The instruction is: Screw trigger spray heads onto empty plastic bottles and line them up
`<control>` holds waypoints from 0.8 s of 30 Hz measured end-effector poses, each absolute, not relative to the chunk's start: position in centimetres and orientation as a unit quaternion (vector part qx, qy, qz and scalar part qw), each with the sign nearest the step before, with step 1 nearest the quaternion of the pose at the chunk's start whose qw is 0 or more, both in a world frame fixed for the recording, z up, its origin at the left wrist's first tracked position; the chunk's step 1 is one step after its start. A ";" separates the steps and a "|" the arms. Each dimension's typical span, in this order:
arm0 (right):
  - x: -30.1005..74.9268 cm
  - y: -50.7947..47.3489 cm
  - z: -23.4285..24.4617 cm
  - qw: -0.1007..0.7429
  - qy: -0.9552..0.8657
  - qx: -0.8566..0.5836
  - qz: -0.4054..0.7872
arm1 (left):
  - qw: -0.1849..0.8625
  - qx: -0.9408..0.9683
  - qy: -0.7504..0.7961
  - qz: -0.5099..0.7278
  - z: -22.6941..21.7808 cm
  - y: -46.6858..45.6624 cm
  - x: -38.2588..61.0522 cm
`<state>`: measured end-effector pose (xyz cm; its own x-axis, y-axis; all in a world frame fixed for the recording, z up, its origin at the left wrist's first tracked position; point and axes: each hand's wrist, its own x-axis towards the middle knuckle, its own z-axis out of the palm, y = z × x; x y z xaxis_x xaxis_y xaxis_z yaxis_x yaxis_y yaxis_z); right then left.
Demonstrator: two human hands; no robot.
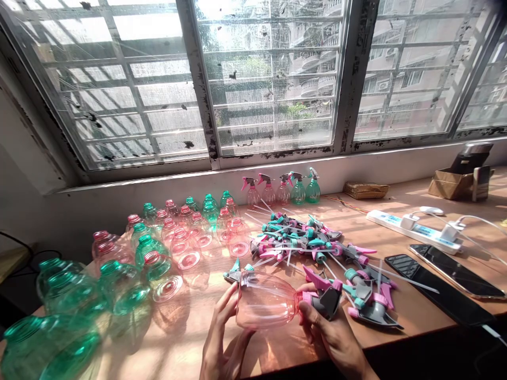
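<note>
A clear pink plastic bottle [267,303] lies on its side in the air above the table's front edge, its neck pointing right. My left hand [225,338] grips it around the base end. At the neck, my right hand [328,330] has its fingers closed on a pink and grey trigger spray head [327,295], which sits against the bottle's mouth. A straight tube shows inside the bottle. Just behind the bottle a teal and grey spray head [236,273] rests on the table. To the right lies a large pile of loose spray heads [304,237] with white tubes.
Open green bottles [122,287] and pink bottles [186,248] crowd the table's left side. Several bottles with spray heads [283,190] stand by the window wall. On the right are a power strip [414,229], two phones [431,287] and a cardboard box [451,182].
</note>
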<state>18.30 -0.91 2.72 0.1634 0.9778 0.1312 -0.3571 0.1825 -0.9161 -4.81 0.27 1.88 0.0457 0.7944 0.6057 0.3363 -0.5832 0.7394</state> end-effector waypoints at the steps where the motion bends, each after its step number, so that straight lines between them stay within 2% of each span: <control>1: 18.3 -1.0 2.8 0.657 -0.399 -0.388 0.508 | 0.206 0.686 0.414 0.562 1.7 0.2 -4.7; 10: 18.2 -1.5 3.7 0.651 -0.388 -0.383 0.529 | 0.281 0.636 0.460 0.552 1.8 -0.3 -4.0; 18: 18.2 -1.2 3.2 0.654 -0.392 -0.385 0.520 | 0.214 0.683 0.436 0.545 1.2 0.4 -4.9; 24: 18.3 -0.8 2.4 0.647 -0.408 -0.389 0.514 | 0.240 0.652 0.451 0.560 0.9 0.2 -4.3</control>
